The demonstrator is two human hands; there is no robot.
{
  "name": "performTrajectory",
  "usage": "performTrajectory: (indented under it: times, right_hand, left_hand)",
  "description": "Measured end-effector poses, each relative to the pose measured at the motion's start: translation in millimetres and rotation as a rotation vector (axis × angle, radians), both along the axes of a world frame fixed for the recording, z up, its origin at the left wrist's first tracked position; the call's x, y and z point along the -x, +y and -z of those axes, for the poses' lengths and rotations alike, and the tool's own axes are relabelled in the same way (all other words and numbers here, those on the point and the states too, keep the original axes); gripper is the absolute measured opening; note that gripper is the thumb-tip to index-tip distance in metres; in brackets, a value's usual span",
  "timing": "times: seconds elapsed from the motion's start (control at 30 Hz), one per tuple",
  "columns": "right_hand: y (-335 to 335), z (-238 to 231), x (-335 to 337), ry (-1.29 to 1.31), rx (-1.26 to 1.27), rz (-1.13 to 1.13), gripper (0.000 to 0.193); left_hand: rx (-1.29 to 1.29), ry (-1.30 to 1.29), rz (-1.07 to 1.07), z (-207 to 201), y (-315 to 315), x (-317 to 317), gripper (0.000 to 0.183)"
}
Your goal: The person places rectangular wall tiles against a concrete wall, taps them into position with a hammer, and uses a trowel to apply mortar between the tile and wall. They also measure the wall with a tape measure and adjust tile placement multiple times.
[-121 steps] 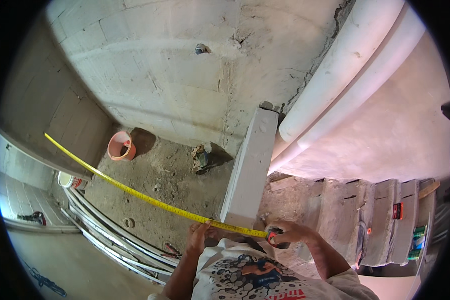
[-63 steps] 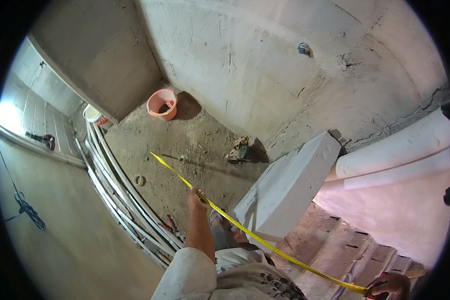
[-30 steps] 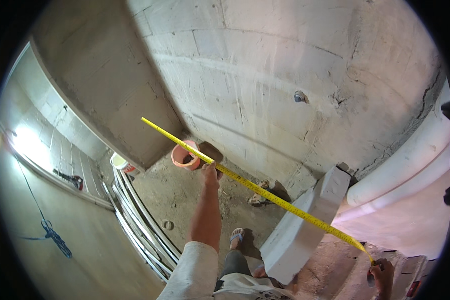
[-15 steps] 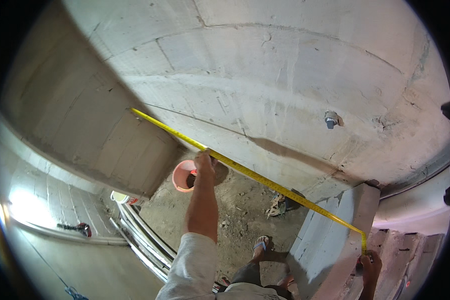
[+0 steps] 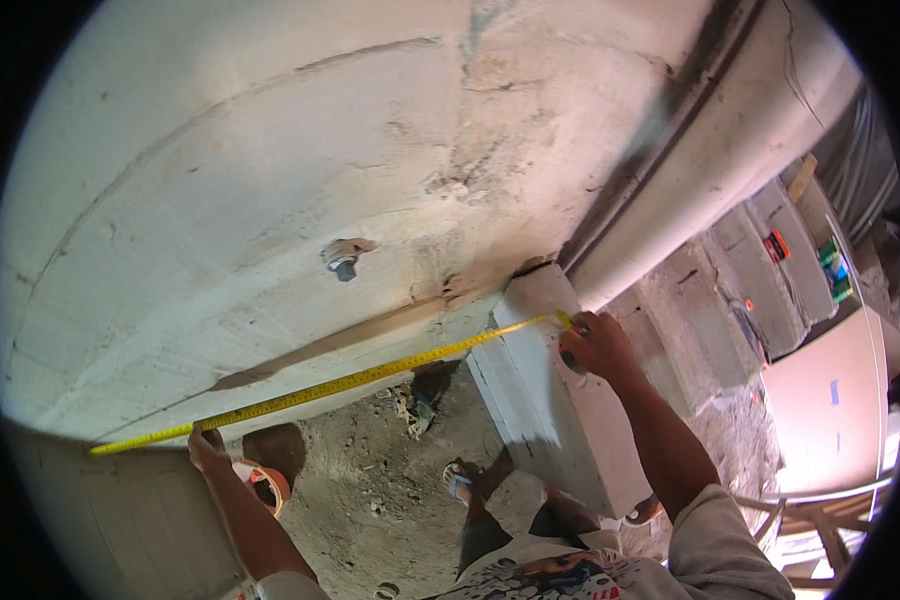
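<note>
A yellow tape measure blade stretches along the base of the pale wall, its far left end meeting the side wall at the corner. My left hand pinches the blade near that end, above an orange bucket. At the blade's other end, my right hand is closed round the tape measure's body, mostly hidden by my fingers. That hand is over the far end of a pale block ledge, where the blade bends slightly.
A pipe fitting sticks out of the wall. Rubble and a crumpled scrap lie on the dirt floor. Concrete steps rise at the right, with a red-and-black item on one. A pale board stands beside them.
My view has swung right, bringing the steps and board in. My right hand has come up, and the blade's sharp downward bend at the block has eased. My left hand still grips the blade.
</note>
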State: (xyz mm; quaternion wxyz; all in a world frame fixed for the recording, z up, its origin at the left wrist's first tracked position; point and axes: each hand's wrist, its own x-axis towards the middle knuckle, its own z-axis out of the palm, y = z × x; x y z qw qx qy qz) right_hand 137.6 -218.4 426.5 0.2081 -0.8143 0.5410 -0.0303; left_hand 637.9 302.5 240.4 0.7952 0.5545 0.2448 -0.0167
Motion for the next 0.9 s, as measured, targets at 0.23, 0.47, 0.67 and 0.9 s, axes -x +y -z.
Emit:
performTrajectory:
  times: [0.23,0.47,0.67,0.9]
  right_hand:
    - [-19.7,2.0,-15.6,-0.013,0.016,-0.034,0.042]
    - [-34.4,5.0,-32.7,-0.018,0.026,-0.056,0.035]
    - [-35.9,-1.5,-41.9,-0.019,0.032,-0.037,0.033]
    - [-35.2,-3.4,-49.5,0.007,0.024,-0.022,0.033]
  left_hand:
    - [-0.037,0.024,0.017,-11.8,-11.3,-8.7,0.02]
    - [-0.089,0.038,0.048,-23.7,-24.7,-13.0,0.02]
    - [-0.093,0.038,0.063,-20.8,-25.3,-20.1,0.023]
    - [-0.083,0.072,0.079,-22.3,-26.0,-25.3,0.025]
